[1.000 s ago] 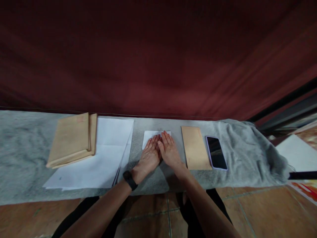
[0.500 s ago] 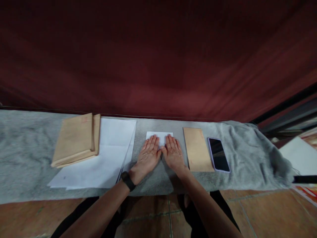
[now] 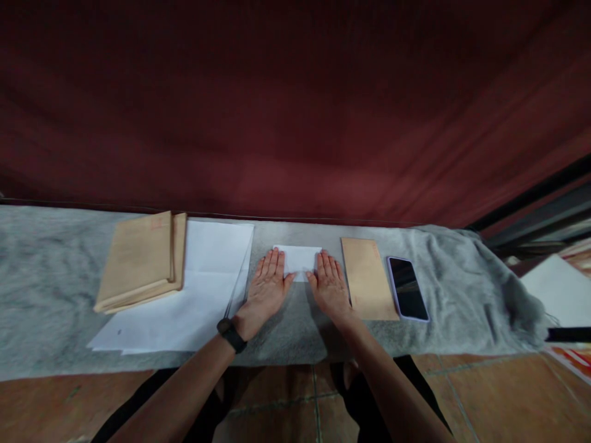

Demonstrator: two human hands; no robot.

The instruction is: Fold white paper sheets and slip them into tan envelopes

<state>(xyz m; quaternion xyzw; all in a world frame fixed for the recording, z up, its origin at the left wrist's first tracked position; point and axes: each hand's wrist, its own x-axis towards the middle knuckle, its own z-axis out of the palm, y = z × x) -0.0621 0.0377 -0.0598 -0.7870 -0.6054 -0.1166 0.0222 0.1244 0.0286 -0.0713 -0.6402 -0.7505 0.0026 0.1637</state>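
Now left hand (image 3: 266, 285) and right hand (image 3: 330, 288) lie flat, gripping nothing | small white paper (image 3: 301, 259) between them; could slide or wrinkle if one hand pushes harder | brown envelope (image 3: 368, 280) just beside right hand; a bump could shift it

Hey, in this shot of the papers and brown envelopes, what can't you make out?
All in the head view:
Small white paper: side edges, partly hidden under the left grip and right grip.
White sheets: part of their left side, covered by the brown envelopes.
Red print on the uppermost: too small and blurred to read.
Grey cloth: cut off by the left edge.
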